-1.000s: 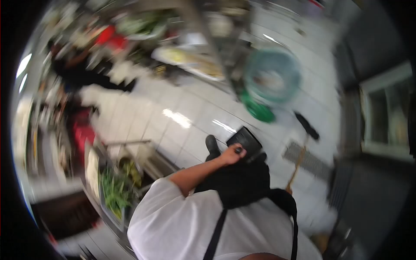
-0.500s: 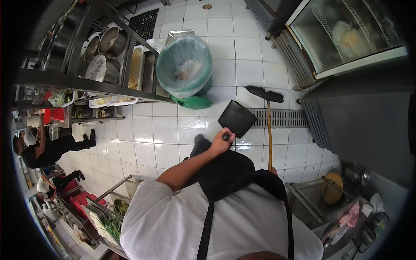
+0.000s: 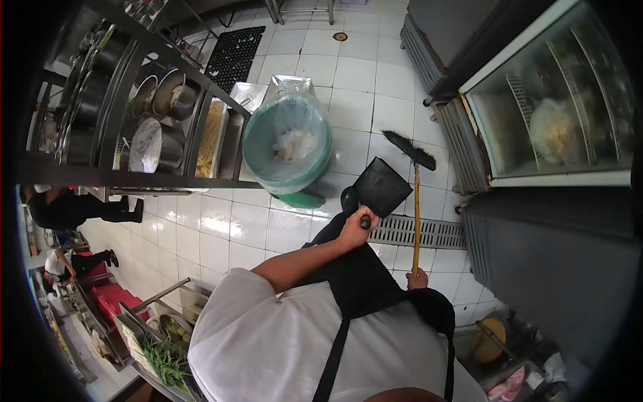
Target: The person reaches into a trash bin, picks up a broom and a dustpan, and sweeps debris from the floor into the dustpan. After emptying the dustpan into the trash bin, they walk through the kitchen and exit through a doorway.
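Note:
My left hand [image 3: 357, 230] is wrapped round the handle of a black dustpan [image 3: 384, 187], whose pan shows just beyond my fist. In my right hand [image 3: 416, 279] is the yellow stick of a broom [image 3: 417, 214]. The broom's dark bristle head points away from me over the white tiles, to the right of the pan. A dark shoe [image 3: 348, 199] of mine shows beside the dustpan. Ahead on the left stands a green bin [image 3: 321, 157] with a clear plastic liner and some waste inside.
Metal shelving [image 3: 134, 177] with pots and trays runs along the left. A drain grate [image 3: 429, 231] crosses the floor. On the right is a glass-fronted fridge [image 3: 569, 179]. Two people [image 3: 74, 211] are at the far left. A black mat [image 3: 234, 60] lies farther ahead.
My view has shifted forward, so the bin and fridge appear closer. The dustpan and broom moved along with me. My right hand has come into fuller view, and a shoe shows beside the pan.

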`<state>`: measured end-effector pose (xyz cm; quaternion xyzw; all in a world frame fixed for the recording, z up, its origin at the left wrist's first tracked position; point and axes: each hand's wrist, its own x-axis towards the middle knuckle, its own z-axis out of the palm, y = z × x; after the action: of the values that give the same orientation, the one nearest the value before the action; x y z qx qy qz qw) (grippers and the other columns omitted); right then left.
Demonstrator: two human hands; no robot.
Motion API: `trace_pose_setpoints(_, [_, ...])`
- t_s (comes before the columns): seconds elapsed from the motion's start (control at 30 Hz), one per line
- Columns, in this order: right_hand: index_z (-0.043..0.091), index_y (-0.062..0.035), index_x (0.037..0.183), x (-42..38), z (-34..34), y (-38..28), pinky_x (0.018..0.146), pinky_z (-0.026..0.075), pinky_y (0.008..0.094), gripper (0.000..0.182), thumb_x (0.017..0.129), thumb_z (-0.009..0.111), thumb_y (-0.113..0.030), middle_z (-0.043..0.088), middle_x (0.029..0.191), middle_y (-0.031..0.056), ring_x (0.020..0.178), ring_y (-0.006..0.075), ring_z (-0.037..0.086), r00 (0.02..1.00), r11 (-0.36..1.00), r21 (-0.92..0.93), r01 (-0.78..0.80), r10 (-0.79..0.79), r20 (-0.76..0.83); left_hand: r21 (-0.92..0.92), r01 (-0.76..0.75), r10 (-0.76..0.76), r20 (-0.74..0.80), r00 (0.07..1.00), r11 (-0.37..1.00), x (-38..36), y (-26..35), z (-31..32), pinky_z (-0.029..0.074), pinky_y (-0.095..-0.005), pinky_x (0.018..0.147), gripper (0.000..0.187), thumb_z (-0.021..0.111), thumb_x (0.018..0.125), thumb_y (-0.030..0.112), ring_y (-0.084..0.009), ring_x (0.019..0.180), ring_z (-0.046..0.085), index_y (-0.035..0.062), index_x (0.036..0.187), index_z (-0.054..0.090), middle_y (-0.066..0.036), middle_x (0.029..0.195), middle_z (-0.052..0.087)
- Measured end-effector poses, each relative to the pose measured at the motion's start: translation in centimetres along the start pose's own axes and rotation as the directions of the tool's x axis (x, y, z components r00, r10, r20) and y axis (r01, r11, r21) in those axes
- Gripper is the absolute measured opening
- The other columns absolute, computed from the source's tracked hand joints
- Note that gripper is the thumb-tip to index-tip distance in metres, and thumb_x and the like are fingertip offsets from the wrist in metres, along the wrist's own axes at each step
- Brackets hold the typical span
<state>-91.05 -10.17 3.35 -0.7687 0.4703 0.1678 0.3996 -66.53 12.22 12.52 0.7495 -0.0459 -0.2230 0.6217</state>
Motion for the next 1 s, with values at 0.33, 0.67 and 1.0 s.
trace_pose_setpoints(0.33, [0.059, -0.0008, 0.101, 11.3, -7.0, -11.8, 0.07, 0.048, 0.0359, 0.033, 0.071, 0.065, -0.012, 0.063, 0.079, 0.0139, 0.075, 0.0245, 0.062, 0.993, 0.982, -0.169, 0.089, -0.075, 0.091, -0.022, 0.008, -0.012, -0.188, 0.982, 1.0, 17.7, 4.0, -1.6, 0.046, -0.0325, 0.065, 0.022, 0.067, 0.084, 0.024, -0.0184, 0.068, 0.056, 0.0076, 0.083, 0.052, -0.009, 0.073, 0.058])
trace_pose_setpoints(0.67, [0.058, -0.0003, 0.088, 28.6, -10.9, -33.1, 0.071, 0.048, 0.0388, 0.02, 0.071, 0.061, -0.011, 0.062, 0.079, 0.0188, 0.076, 0.0311, 0.062, 0.958, 0.939, -0.264, 0.219, -0.156, 0.239, -0.066, 0.064, -0.084, -0.361, 0.929, 0.996, 33.8, 7.7, -3.0, 0.043, -0.029, 0.065, 0.021, 0.066, 0.085, 0.017, -0.0127, 0.069, 0.048, 0.0056, 0.08, 0.049, -0.005, 0.071, 0.054])
trace_pose_setpoints(1.0, [0.059, 0.002, 0.085, 46.0, -9.7, -53.2, 0.076, 0.048, 0.0445, 0.02, 0.071, 0.061, -0.012, 0.063, 0.086, 0.0237, 0.084, 0.039, 0.062, 0.918, 0.879, -0.309, 0.363, -0.279, 0.282, -0.146, 0.081, -0.152, -0.586, 0.796, 0.986, 46.7, 15.5, -7.9, 0.041, -0.0288, 0.066, 0.02, 0.063, 0.086, 0.015, -0.0125, 0.069, 0.047, 0.0049, 0.077, 0.049, -0.003, 0.07, 0.05])
